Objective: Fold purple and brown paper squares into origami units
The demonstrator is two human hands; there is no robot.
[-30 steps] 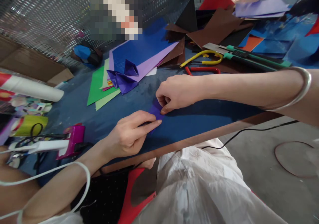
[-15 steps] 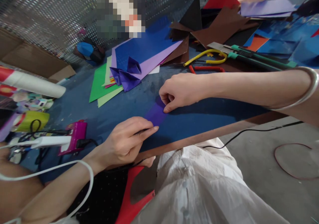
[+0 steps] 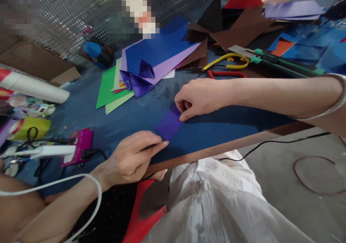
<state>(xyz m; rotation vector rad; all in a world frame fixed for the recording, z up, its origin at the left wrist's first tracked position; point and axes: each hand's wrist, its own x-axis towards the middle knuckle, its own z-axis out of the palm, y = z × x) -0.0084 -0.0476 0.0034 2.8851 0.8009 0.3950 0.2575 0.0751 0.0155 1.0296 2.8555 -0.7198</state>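
A small piece of purple paper (image 3: 169, 125) lies on the blue table between my two hands. My left hand (image 3: 135, 156) is closed, its thumb and forefinger together at the paper's near left corner. At the paper's far right end, my right hand (image 3: 198, 98) has its fingers curled and its thumb tip down on the edge; the fingers cover that end. Beyond my hands, a folded purple paper shape (image 3: 139, 81) with pointed parts rests on the stacked coloured sheets.
Yellow-and-red-handled scissors (image 3: 229, 64) and a green-black utility knife (image 3: 275, 61) lie beyond my right forearm. Brown paper (image 3: 239, 28) piles up behind them. A magenta power adapter (image 3: 78, 147) with cords sits at left. Another person's arm (image 3: 18, 192) is at lower left.
My left hand has shifted slightly left and toward me, uncovering more of the purple paper. My right hand keeps its pose at the far end.
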